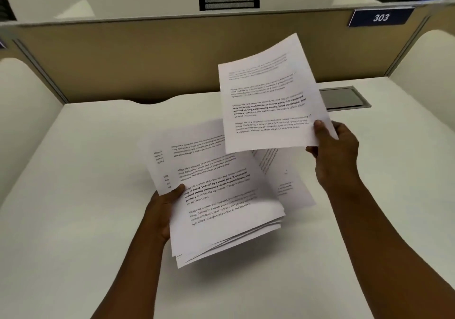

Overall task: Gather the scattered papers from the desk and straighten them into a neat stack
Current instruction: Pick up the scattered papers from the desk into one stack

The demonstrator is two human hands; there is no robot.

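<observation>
My left hand point(165, 210) grips a loose bundle of several printed sheets point(221, 195) by its left edge, held above the white desk point(73, 171). The sheets in it are fanned and uneven at the lower right corner. My right hand point(334, 151) pinches a single printed sheet point(270, 97) at its lower right corner, lifted up and tilted above the bundle's upper right. One more sheet point(288, 178) lies flat on the desk, partly hidden under the bundle and the lifted sheet.
A beige partition point(147, 55) walls off the desk at the back, with a blue "303" label point(380, 17) at its top right. A grey cable hatch point(344, 98) sits in the desk behind the lifted sheet. White side panels rise at left and right.
</observation>
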